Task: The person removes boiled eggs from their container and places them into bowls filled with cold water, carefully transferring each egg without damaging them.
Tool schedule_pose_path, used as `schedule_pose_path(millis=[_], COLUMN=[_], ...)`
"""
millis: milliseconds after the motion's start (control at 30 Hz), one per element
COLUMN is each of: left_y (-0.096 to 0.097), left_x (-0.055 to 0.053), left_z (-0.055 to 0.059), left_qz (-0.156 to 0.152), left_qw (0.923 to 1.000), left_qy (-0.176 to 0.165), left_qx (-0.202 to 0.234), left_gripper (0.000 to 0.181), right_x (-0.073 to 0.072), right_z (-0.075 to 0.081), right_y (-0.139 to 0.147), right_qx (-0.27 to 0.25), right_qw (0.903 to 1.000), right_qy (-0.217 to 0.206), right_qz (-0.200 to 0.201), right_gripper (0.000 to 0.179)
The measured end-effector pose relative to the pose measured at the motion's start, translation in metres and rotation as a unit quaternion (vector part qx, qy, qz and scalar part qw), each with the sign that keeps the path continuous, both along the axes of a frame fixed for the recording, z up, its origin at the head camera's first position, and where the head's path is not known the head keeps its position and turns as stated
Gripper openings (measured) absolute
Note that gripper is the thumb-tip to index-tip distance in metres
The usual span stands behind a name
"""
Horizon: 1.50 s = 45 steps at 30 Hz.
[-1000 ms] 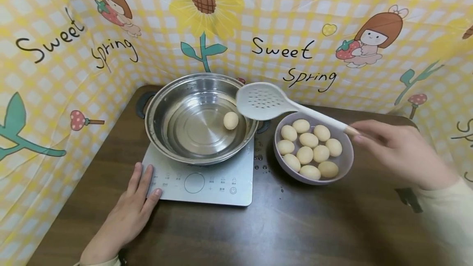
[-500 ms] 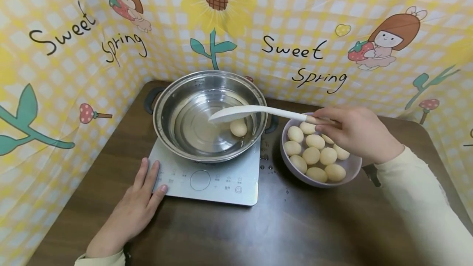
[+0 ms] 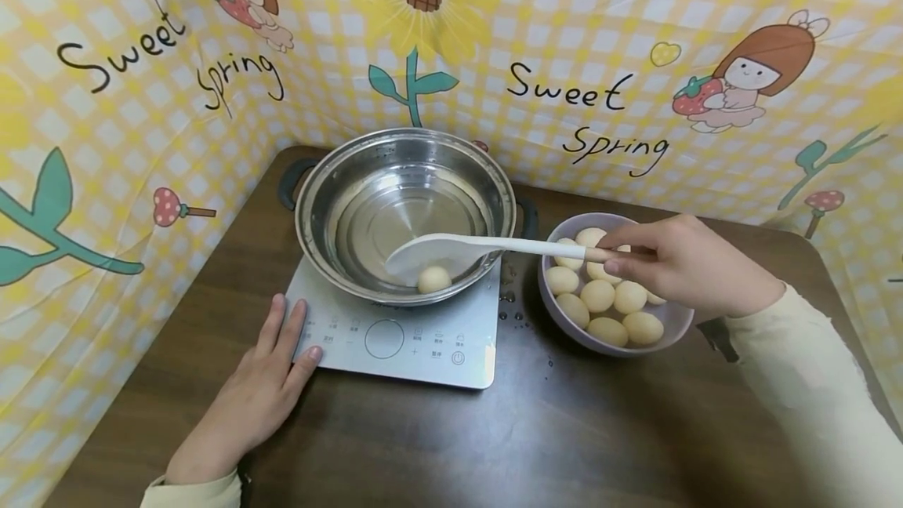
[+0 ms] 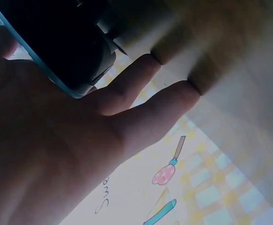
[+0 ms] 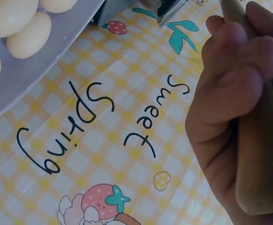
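Note:
My right hand [image 3: 680, 265] grips the wooden handle [image 5: 258, 154] of a white slotted spatula [image 3: 451, 249]. The spatula's head dips into the steel pot [image 3: 310, 249], its edge beside a single egg [image 3: 434, 280] near the pot's front right wall. Water covers the pot's bottom. Against the left edge of the white induction cooker [image 3: 423, 367] rests my left hand [image 3: 254, 390], fingers spread and straight, the thumb over its front left corner. In the left wrist view two fingers [image 4: 150, 112] extend along the cooker's side. Part of the spatula's head is under water.
A lilac bowl [image 3: 684, 328] of several eggs [image 3: 598, 296] stands right of the cooker, beneath my right hand. Water drops [image 3: 518, 316] dot the brown table [image 3: 564, 429] between them. A checked cloth [image 3: 536, 14] hangs behind and at the sides.
My right hand has moved left and turned the spatula from flat above the pot's rim down into the water. The egg has shifted toward the pot's front. My left hand stays on the cooker.

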<state>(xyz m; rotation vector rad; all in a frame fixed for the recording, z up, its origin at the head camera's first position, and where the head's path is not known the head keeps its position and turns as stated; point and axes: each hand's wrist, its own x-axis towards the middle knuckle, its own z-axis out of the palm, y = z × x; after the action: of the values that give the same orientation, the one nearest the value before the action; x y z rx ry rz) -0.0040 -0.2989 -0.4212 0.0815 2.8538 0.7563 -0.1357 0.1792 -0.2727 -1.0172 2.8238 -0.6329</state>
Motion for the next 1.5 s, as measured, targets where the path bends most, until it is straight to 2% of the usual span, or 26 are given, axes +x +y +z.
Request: schedule_pose_path(millis=[133, 267, 367, 467, 533, 600, 733, 900, 1167, 1267, 1400, 1500], left_y=[0.002, 0.004, 0.005, 0.005, 0.006, 0.007, 0.009, 0.012, 0.011, 0.01, 0.007, 0.003], left_x=[-0.002, -0.004, -0.005, -0.006, -0.006, -0.006, -0.007, -0.006, -0.004, -0.003, -0.002, -0.001], left_z=[0.001, 0.001, 0.0, 0.0, 0.0, 0.0, -0.001, -0.001, 0.0, -0.001, -0.001, 0.0], left_qz=[-0.002, -0.003, -0.005, -0.005, -0.007, -0.009, -0.013, -0.015, -0.013, -0.01, -0.007, -0.002], left_qw=[1.0, 1.0, 1.0, 1.0, 0.9999, 0.9999, 0.9999, 0.9998, 0.9998, 0.9999, 0.9998, 0.9996], left_qy=[-0.002, -0.003, -0.005, -0.007, -0.009, -0.01, -0.009, -0.012, -0.011, -0.013, -0.019, -0.027], left_qx=[0.003, 0.005, 0.003, 0.0, 0.002, 0.003, 0.007, 0.004, 0.001, 0.003, 0.003, -0.008], left_gripper=[0.073, 0.073, 0.073, 0.073, 0.073, 0.073, 0.073, 0.073, 0.074, 0.074, 0.074, 0.074], right_x=[0.0, -0.002, -0.004, -0.006, -0.007, -0.009, -0.011, -0.013, -0.01, -0.009, -0.004, -0.001], right_z=[-0.002, -0.005, -0.005, -0.002, 0.002, 0.005, 0.007, 0.005, 0.011, 0.015, 0.02, 0.02], right_y=[-0.001, -0.003, -0.005, -0.008, -0.011, -0.014, -0.016, -0.014, 0.005, 0.018, 0.041, 0.057], right_qx=[-0.017, -0.028, -0.027, -0.011, 0.001, 0.003, -0.009, -0.029, -0.074, -0.083, -0.084, -0.088], right_qw=[0.9995, 0.9984, 0.998, 0.998, 0.9959, 0.9894, 0.9681, 0.9488, 0.9239, 0.9197, 0.9136, 0.9165], right_qy=[-0.009, 0.0, -0.008, -0.041, -0.083, -0.144, -0.25, -0.313, -0.372, -0.38, -0.386, -0.375], right_qz=[0.024, 0.05, 0.056, 0.047, 0.035, 0.018, -0.014, -0.028, -0.051, -0.058, -0.097, -0.109], right_gripper=[0.011, 0.013, 0.013, 0.01, 0.01, 0.011, 0.016, 0.02, 0.021, 0.023, 0.025, 0.026])
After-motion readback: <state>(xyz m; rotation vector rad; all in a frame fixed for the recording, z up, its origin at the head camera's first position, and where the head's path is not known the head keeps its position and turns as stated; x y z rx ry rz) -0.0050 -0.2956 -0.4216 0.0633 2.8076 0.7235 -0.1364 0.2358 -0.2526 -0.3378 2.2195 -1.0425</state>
